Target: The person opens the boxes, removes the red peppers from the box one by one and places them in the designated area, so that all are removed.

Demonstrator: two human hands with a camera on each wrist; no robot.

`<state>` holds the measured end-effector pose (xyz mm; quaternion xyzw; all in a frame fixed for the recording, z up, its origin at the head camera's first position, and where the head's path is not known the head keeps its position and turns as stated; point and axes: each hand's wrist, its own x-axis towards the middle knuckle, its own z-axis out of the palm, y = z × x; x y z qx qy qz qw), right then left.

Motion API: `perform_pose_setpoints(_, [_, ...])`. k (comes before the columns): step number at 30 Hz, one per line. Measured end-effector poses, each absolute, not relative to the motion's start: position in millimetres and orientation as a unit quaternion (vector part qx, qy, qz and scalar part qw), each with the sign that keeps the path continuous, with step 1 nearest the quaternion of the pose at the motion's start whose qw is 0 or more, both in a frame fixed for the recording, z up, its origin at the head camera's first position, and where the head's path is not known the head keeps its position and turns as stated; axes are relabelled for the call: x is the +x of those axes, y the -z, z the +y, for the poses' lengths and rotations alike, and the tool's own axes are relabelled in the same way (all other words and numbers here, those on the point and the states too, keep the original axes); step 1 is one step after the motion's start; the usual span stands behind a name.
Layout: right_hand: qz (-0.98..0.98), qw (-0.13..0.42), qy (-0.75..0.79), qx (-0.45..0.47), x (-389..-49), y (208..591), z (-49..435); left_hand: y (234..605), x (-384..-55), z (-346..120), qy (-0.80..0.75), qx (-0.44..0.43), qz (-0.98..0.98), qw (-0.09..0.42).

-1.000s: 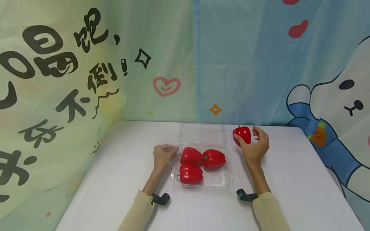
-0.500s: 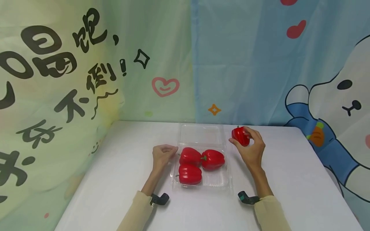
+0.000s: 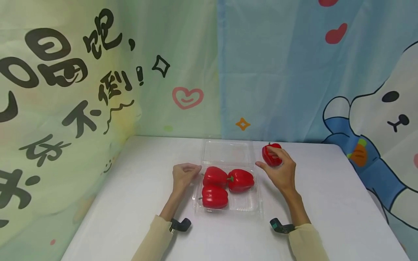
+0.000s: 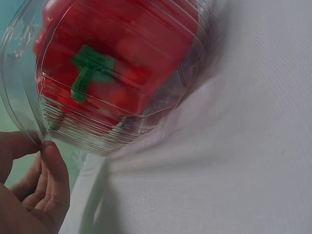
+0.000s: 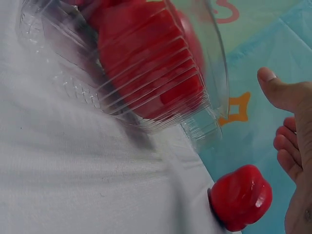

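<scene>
My left hand (image 3: pixel 185 177) pinches the left rim of a clear plastic clamshell box (image 3: pixel 243 206) between thumb and forefinger, as the left wrist view shows. Inside the box lie three red bell peppers: one at the back left (image 3: pixel 214 176), one at the right (image 3: pixel 241 180) and one at the front left (image 3: pixel 214 197). A loose red bell pepper (image 5: pixel 241 198) sits on the table beyond the box's right side. My right hand (image 3: pixel 283 172) hovers beside and above that pepper, thumb held out and fingers loosely bent. A gap separates hand and pepper in the right wrist view.
The box's clear lid (image 3: pixel 227 152) is folded back toward the far edge of the white table (image 3: pixel 140 188). Behind the table hangs a printed curtain (image 3: pixel 258 72). Dark camera mounts sit on both wrists, the left mount (image 3: pixel 181 225) near the box.
My right hand has come away from the loose pepper, its thumb leaving the pepper's side, and has shifted slightly left and nearer. The left hand and box stay put.
</scene>
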<state>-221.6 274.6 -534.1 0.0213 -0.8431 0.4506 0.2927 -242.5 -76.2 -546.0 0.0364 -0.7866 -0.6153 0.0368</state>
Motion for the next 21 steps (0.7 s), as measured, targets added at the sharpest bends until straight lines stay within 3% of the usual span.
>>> perform_pose_setpoints(21, [-0.856,0.176,-0.472,0.116,-209.2,524.0,274.2,548.8,-243.5,-76.7,0.623,0.027,-0.780,0.045])
